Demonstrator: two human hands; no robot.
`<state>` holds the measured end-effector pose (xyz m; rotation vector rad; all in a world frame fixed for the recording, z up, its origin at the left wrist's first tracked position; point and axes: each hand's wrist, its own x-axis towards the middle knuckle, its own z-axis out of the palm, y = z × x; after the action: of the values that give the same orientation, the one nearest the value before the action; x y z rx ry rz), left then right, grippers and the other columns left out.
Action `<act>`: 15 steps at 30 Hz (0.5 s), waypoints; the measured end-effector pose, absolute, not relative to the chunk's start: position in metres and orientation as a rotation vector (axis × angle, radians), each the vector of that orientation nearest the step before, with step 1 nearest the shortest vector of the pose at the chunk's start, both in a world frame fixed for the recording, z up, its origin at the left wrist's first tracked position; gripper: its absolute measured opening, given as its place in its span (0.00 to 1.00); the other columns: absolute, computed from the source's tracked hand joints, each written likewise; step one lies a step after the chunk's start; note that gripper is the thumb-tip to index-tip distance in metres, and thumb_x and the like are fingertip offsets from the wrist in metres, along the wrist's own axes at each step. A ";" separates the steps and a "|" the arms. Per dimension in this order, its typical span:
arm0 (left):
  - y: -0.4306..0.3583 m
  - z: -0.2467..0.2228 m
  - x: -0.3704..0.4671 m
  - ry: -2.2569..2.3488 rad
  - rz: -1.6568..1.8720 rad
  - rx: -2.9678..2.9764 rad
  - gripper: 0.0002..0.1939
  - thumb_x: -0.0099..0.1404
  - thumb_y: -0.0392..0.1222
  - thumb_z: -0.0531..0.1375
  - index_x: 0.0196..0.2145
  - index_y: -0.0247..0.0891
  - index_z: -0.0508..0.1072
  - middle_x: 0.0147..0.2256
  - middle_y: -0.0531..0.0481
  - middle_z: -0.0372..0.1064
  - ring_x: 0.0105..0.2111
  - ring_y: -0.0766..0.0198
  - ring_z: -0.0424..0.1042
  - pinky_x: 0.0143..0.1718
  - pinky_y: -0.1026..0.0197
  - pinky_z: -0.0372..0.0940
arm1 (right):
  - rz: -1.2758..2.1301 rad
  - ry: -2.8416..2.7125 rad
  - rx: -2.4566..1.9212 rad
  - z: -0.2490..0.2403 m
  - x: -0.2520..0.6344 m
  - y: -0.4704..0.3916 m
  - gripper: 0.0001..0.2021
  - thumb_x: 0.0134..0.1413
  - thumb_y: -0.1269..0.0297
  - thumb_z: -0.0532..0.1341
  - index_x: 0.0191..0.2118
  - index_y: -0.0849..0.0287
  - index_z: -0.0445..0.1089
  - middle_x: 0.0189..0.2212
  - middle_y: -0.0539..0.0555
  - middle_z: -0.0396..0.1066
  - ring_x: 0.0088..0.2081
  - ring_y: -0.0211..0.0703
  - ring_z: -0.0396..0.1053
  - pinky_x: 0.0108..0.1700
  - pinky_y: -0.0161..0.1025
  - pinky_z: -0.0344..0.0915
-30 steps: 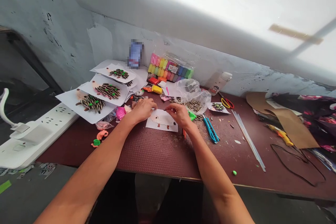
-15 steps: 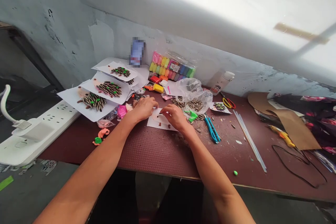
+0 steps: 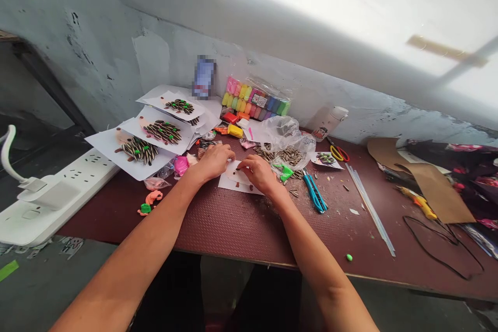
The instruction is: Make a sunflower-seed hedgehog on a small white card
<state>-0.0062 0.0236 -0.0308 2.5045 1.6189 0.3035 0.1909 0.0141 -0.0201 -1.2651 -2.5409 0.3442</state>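
A white card with small brown clay pieces lies flat on the dark red table, near its middle. My left hand rests at the card's upper left edge, its fingers bent together; whatever they may hold is hidden. Over the card's right part, my right hand is closed in a pinch on something small and dark, too small to make out. Striped seeds are heaped behind and right of my right hand, partly under a clear plastic bag. Green clay sits beside them.
Finished-looking seed pictures are stacked at the left, beside a white power strip. Coloured clay packs lean on the wall. To the right are a teal cutter, scissors, clear sticks and a yellow glue gun.
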 end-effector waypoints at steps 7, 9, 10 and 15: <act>0.023 -0.028 -0.006 1.610 0.298 2.503 0.18 0.67 0.31 0.55 0.46 0.43 0.82 0.47 0.45 0.76 0.49 0.52 0.71 0.49 0.53 0.64 | 0.286 -2.591 -1.243 -0.022 0.188 0.015 0.11 0.66 0.73 0.62 0.42 0.55 0.82 0.38 0.55 0.75 0.43 0.43 0.69 0.46 0.37 0.61; 0.023 -0.030 -0.006 1.605 0.313 2.507 0.17 0.67 0.31 0.55 0.45 0.43 0.82 0.47 0.45 0.76 0.48 0.52 0.71 0.48 0.53 0.64 | 0.268 -2.618 -1.245 -0.021 0.188 0.015 0.10 0.66 0.72 0.61 0.43 0.56 0.82 0.38 0.55 0.75 0.43 0.44 0.68 0.46 0.37 0.61; 0.024 -0.030 -0.006 1.604 0.319 2.508 0.17 0.67 0.31 0.56 0.45 0.43 0.82 0.47 0.45 0.76 0.48 0.52 0.71 0.48 0.54 0.64 | 0.260 -2.631 -1.246 -0.020 0.188 0.014 0.11 0.67 0.72 0.61 0.43 0.57 0.82 0.38 0.56 0.75 0.43 0.44 0.68 0.46 0.37 0.61; 0.025 -0.032 -0.007 1.610 0.324 2.503 0.18 0.66 0.30 0.56 0.44 0.44 0.82 0.46 0.45 0.76 0.47 0.53 0.71 0.47 0.55 0.64 | 0.232 -2.652 -1.243 -0.017 0.191 0.010 0.12 0.69 0.71 0.59 0.47 0.56 0.81 0.41 0.56 0.75 0.44 0.44 0.69 0.48 0.37 0.61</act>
<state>-0.0071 0.0249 -0.0320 2.5032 1.6098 0.3236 0.1912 0.0101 -0.0167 -1.2430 -2.6520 0.2320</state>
